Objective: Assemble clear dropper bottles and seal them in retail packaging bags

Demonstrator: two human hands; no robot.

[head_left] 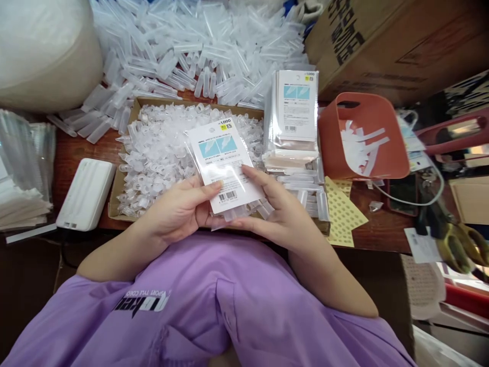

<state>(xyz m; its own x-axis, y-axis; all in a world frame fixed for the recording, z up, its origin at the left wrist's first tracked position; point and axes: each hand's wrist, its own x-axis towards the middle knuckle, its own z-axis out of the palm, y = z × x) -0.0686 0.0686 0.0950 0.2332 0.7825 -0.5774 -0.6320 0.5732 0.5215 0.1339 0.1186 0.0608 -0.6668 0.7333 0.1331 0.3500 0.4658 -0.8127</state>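
Observation:
A clear plastic packet with a printed white card [225, 158] is held tilted above the shallow cardboard tray [114, 196]. My left hand [187, 201] grips its lower left, the thumb on the front near the barcode and the other fingers behind. My right hand [277, 206] holds the lower right, with a fingertip on the card's right side and the thumb by the bottom edge. Small translucent plastic caps [160, 153] fill the tray behind the packet. A stack of similar carded packets [296, 109] rests at the tray's right side, above several clear tubes [311, 201].
Loose translucent tubes [206, 46] are heaped across the back. An orange-red bin [382, 148] with white strips stands right, beside yellow sticker sheets [344, 214] and scissors [456, 244]. On the left are a white power-bank-like box [87, 193] and plastic sleeves [26, 163].

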